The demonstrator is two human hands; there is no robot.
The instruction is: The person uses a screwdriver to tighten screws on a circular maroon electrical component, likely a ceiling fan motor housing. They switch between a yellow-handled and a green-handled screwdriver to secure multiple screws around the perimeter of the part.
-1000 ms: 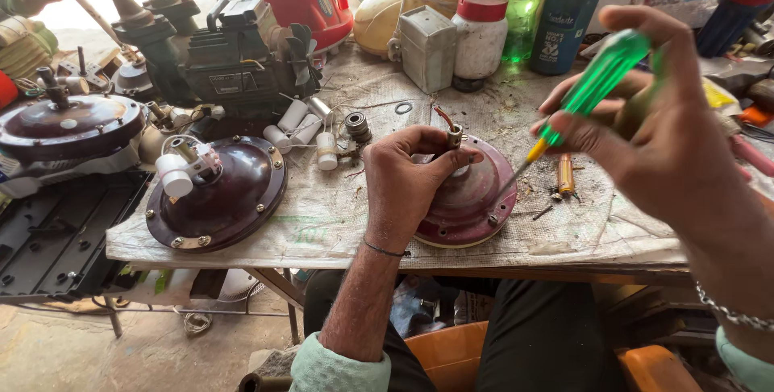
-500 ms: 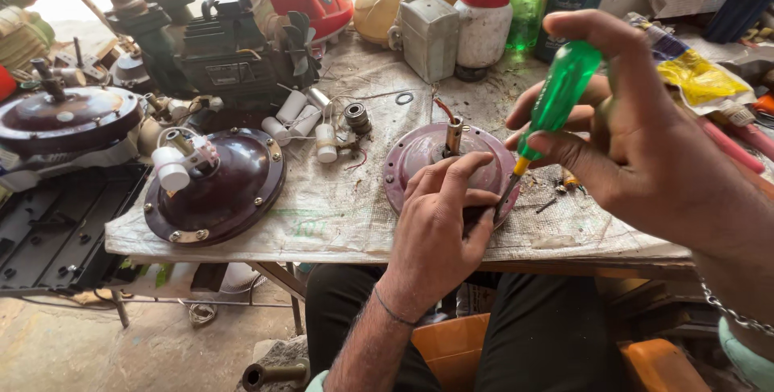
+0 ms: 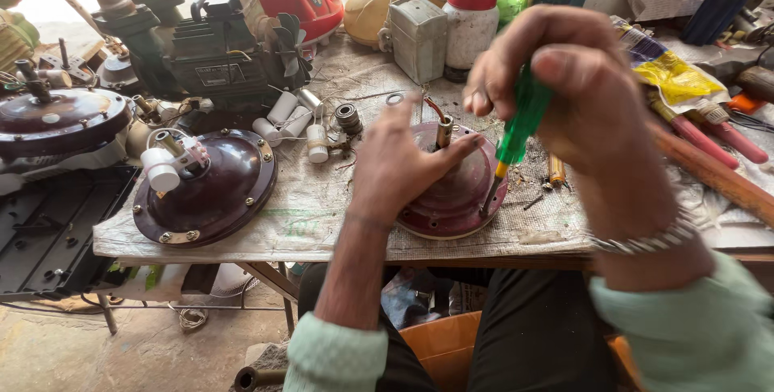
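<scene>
A maroon round fan motor housing [image 3: 459, 190] lies on the workbench in front of me, its shaft sticking up. My left hand [image 3: 399, 162] rests flat on top of it, fingers spread beside the shaft. My right hand [image 3: 564, 90] grips a green-handled screwdriver [image 3: 520, 122]. Its metal tip touches the housing's right rim.
A second maroon fan housing [image 3: 205, 186] with a white cap lies to the left, a third [image 3: 56, 122] at the far left. Small white capacitors and a bearing [image 3: 349, 116] sit behind. A black motor [image 3: 218, 45], red casing, jars and tools crowd the back and right.
My right hand came down and left, bringing the screwdriver tip from the air onto the housing's rim. My left hand stayed on the housing and spread its fingers.
</scene>
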